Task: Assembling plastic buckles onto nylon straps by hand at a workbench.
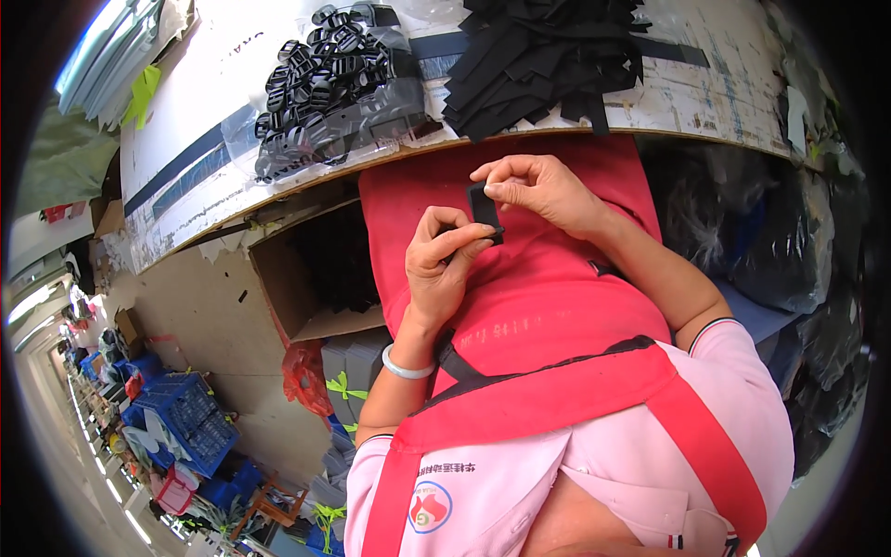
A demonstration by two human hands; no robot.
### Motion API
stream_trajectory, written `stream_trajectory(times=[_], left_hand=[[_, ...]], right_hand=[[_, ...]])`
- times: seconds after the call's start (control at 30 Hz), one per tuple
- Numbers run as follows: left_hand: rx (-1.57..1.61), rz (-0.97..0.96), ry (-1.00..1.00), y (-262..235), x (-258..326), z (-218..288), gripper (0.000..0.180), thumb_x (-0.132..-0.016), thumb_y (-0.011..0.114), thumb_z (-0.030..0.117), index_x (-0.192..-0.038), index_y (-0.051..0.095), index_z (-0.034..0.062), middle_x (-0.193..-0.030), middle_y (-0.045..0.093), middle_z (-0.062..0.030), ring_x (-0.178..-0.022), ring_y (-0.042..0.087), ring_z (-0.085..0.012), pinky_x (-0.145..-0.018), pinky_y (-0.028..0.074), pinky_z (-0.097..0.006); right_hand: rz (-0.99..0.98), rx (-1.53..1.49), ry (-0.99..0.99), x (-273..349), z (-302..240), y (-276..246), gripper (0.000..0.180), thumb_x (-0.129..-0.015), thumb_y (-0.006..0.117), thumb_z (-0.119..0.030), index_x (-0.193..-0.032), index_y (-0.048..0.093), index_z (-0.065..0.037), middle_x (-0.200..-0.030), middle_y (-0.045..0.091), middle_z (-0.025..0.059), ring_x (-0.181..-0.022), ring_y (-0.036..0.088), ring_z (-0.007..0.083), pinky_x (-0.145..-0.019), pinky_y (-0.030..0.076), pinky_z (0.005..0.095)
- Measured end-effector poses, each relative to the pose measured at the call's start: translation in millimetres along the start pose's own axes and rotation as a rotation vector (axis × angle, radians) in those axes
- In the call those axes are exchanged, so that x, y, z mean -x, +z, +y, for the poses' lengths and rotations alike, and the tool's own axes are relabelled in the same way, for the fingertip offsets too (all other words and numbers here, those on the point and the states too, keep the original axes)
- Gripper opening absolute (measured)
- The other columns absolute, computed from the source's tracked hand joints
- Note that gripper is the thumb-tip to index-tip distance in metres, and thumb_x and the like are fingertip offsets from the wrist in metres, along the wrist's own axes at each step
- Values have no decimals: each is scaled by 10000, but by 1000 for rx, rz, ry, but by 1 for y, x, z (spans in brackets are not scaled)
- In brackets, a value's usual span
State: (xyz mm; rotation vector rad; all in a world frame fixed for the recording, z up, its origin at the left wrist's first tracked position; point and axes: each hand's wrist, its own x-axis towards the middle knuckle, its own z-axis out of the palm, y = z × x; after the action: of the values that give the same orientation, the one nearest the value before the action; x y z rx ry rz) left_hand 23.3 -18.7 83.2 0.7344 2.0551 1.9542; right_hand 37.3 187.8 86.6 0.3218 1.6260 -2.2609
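A short black webbing strap [481,206] is stretched between my two hands, in front of the red apron over my lap. My left hand [439,265] pinches its lower end, where a small dark piece, perhaps a buckle, is mostly covered by the fingertips. With thumb and forefinger my right hand [541,190] grips the upper end. Beyond the hands, on the worktable [742,93], lies a heap of black plastic buckles [329,79] partly on clear plastic. A pile of cut black straps [538,60] sits to its right, reaching the table's near edge.
The table's edge runs just beyond my hands. Under it at left stands an open cardboard box [320,320] with dark contents; at right are plastic bags [784,232]. A red plastic bag [308,379], grey bundles [351,367] and a blue crate [190,418] are on the left.
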Motion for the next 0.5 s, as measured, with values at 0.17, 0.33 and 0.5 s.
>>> stream_trajectory(times=[0.17, 0.33, 0.5], left_hand=[[-19, -29, -5, 0, 2, 3, 240, -740, 737, -67, -947, 731, 54, -859, 549, -35, -769, 520, -142, -649, 417, -246], [-31, -17, -16, -4, 9, 6, 228, -746, 733, -65, -943, 726, 49, -849, 547, -36, -760, 520, -138, -641, 415, -243], [-11, 45, -60, -17, 18, 8, 205, -770, 722, -59, -950, 723, 39, -849, 546, -34, -762, 519, -133, -644, 413, -236]], right_hand=[[52, 30, -35, 1, 2, 2, 113, -916, 666, -112, -939, 628, -8, -903, 646, 32, -822, 583, 58, -761, 498, 221], [56, 12, -53, -7, 11, 9, 108, -916, 666, -106, -918, 604, -18, -843, 645, 21, -772, 601, 69, -721, 508, 219], [10, 20, -66, -16, 11, 24, 117, -924, 656, -109, -922, 581, -18, -831, 641, 32, -729, 612, 81, -681, 522, 225]])
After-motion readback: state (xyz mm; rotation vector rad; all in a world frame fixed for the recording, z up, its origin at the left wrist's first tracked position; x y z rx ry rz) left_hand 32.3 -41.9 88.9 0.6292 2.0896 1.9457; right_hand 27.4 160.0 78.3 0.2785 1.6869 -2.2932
